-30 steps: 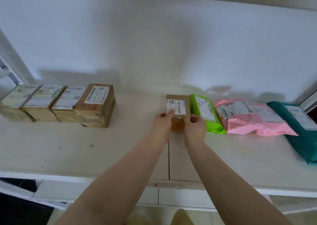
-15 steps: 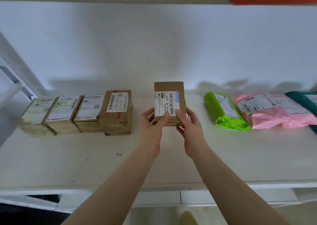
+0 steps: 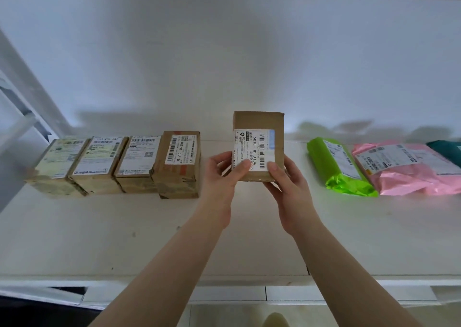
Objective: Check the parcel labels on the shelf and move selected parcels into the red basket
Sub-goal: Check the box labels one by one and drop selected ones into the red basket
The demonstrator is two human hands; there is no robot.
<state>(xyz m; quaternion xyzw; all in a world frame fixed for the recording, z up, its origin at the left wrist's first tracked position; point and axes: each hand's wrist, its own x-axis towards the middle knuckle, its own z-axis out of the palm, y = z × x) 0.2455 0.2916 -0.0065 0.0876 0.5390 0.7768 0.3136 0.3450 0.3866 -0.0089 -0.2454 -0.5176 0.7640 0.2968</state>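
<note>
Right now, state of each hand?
Left hand: grips the small cardboard box at its lower left, thumb on the label.
Right hand: grips the same box at its lower right.

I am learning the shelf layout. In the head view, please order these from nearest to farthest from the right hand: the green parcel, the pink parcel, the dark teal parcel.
1. Green parcel: lies on the shelf just right of the right hand.
2. Pink parcel: further right, beside the green one.
3. Dark teal parcel: at the far right edge, mostly cut off.
</note>
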